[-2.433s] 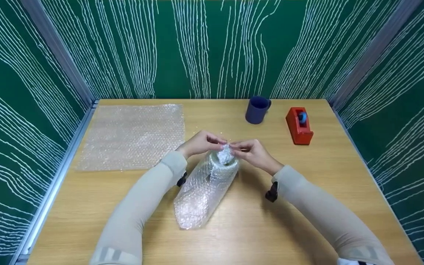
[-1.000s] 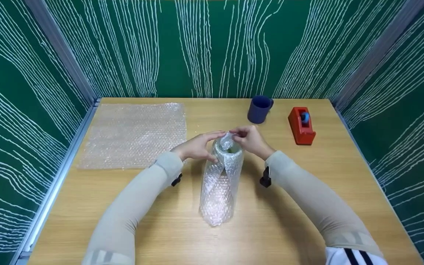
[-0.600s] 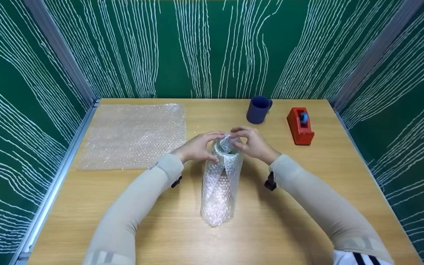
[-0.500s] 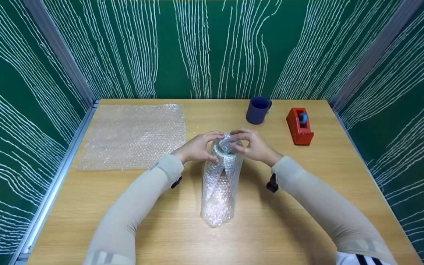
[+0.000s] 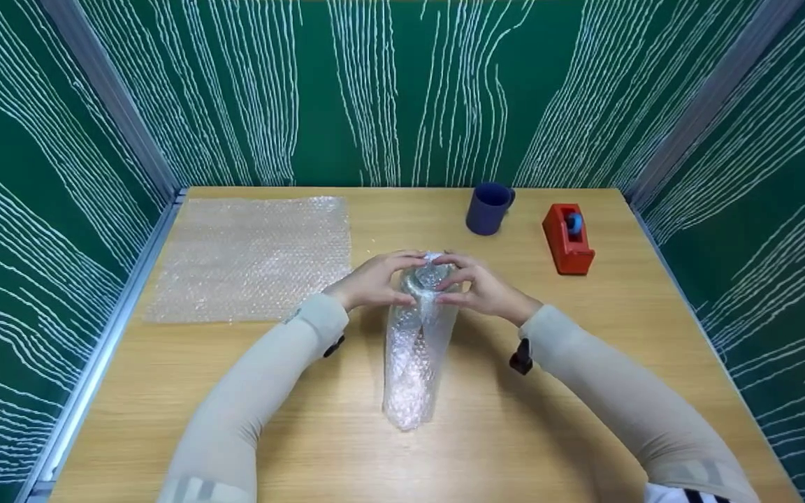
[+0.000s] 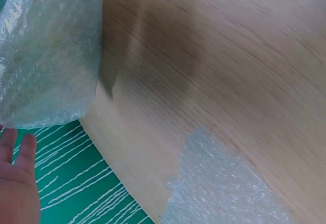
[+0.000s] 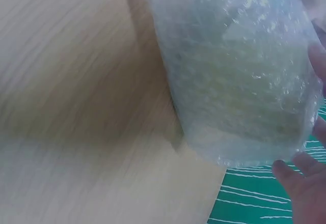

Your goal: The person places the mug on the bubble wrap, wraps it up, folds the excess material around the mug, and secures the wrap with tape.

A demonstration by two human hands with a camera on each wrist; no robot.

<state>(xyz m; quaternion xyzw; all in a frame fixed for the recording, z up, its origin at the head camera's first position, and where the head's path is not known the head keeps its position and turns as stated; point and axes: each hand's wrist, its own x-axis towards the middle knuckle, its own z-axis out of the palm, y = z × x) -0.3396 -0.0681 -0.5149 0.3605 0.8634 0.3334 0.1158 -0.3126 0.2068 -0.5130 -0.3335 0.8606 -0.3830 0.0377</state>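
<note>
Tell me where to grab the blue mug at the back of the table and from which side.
Take the blue mug by its body, coming down from above and in front. It stands upright with its mouth open, apart from the red tape dispenser. Its handle points to the back right, away from the person, so the near wall is likely the easier grip. Both hands are now on the bubble-wrapped bundle.

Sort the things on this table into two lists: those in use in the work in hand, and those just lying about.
In use:
- bubble-wrapped bundle, upright on the table
- left hand, gripping its top
- right hand, gripping its top

Lying about:
- flat bubble wrap sheet
- blue mug
- red tape dispenser
</note>
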